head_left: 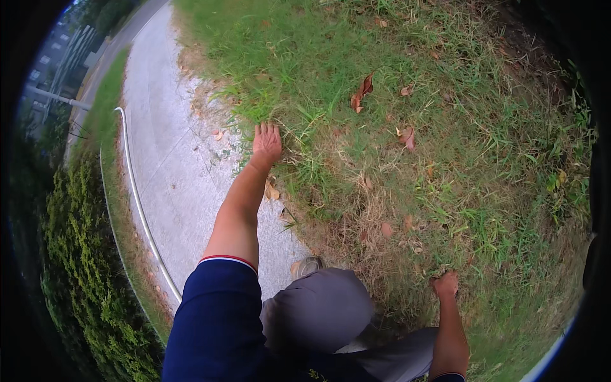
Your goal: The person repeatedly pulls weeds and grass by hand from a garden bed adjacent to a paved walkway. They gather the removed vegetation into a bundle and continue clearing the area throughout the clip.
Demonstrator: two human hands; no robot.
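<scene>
My left hand (267,143) reaches forward to where the grass (305,121) meets the concrete path. Its back faces up, the fingers are stretched out, and their tips are at the green blades. Low on the right, my right hand (447,284) is closed down at the grassy ground, its fingers curled under. Whatever those fingers hold, if anything, is hidden. Dry brown straw and green tufts surround it. Between my arms is a bent knee in grey trousers (324,309), with part of a shoe (308,266) just beyond it on the path's edge.
A pale concrete path (156,121) runs along the left, bordered by a white rail (137,184) and a green hedge (83,248). Brown fallen leaves, including a large curled leaf (361,93), lie on the grass. Bare dark soil (528,48) shows at the far right.
</scene>
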